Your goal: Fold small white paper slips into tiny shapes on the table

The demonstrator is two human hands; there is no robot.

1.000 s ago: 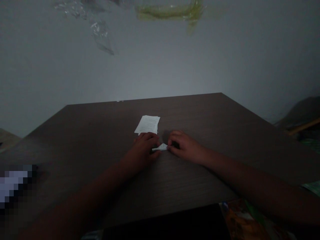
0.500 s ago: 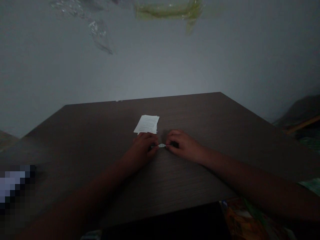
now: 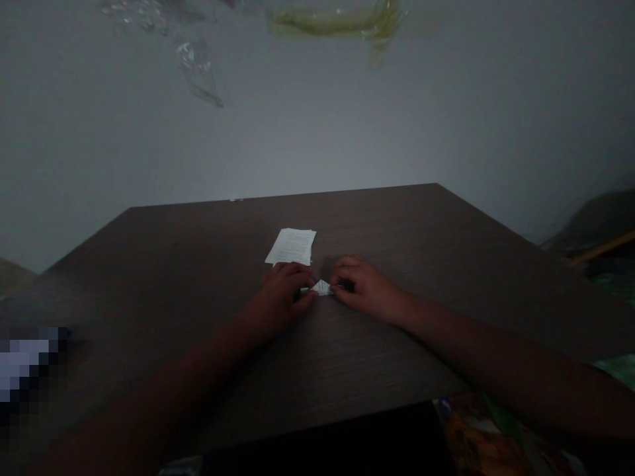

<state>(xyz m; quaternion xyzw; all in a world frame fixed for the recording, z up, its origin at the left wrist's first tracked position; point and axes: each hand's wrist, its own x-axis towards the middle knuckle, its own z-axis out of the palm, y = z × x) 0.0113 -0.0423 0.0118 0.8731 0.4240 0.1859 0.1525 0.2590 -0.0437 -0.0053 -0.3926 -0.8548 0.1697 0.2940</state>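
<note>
At the middle of a dim, dark-brown desk [image 3: 387, 231], a pair of bare hands attends to a small piece of printed paper [image 3: 322, 288], the part in sight rising to a low peak. The left hand [image 3: 288, 289] rests at nine o'clock of it, the right hand [image 3: 364, 289] at three. From where I stand, the right hand's fingers are drawn narrow, thumb and tips pinching one end; those of the left curl about the other end, a pale sliver of it showing between thumb and fingers. How firmly either grips, I cannot tell in this light. At eleven o'clock, just beyond the left hand, lies a small stack of printed sheets [image 3: 291, 246], its edges slightly askew; whether the knuckles touch it is unclear. The step in hand appears to be folding or shaping the small piece. The next move, in my judgement, calls for both ends kept level and a light, even pinch along any crease, since so thin a piece could slip or crumple. Past the desk at twelve o'clock stands a pale wall [image 3: 317, 139], yellow tape [image 3: 332, 23] stuck high across it.
</note>
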